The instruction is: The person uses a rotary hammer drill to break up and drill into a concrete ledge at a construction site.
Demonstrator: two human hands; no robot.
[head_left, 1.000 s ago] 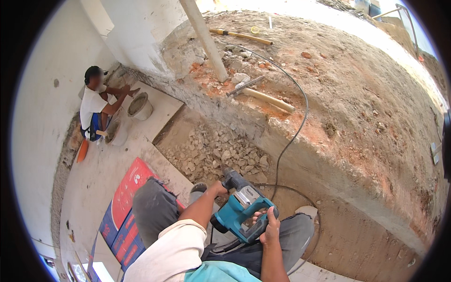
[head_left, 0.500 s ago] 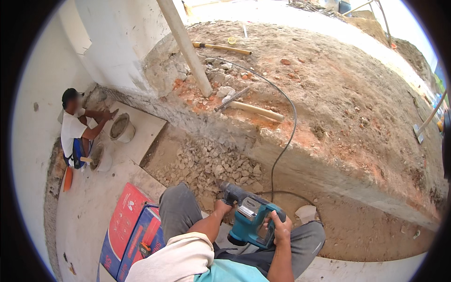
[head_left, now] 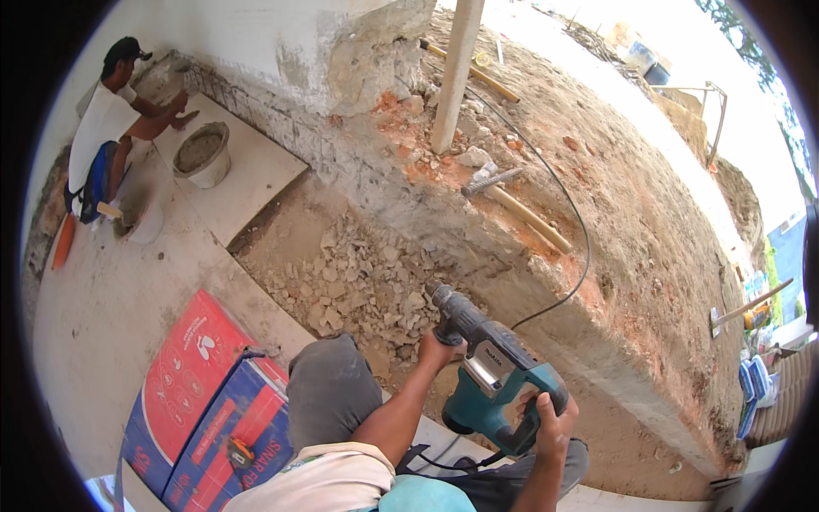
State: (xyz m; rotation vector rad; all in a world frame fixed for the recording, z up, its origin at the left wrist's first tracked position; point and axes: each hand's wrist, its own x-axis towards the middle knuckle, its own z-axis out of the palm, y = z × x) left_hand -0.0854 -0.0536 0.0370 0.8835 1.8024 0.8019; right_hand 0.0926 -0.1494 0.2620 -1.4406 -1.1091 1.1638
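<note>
A teal and black rotary hammer is held across my lap, its black nose pointing up and left over the broken rubble. My left hand is wrapped round the side handle just behind the nose. At the back end, my right hand grips the rear handle; the trigger cannot be made out. No bit can be made out at the nose. A black cord runs off the tool's rear, near my knee.
A low concrete wall edge runs along the right, with a long-headed wooden-handled tool on top. At left lies a red and blue carton bearing an orange tape measure. A co-worker crouches by a mortar bucket.
The view has shifted, so the carton and co-worker sit further left. The rotary hammer has moved right, its nose higher against the rubble. Both hands keep their hold.
</note>
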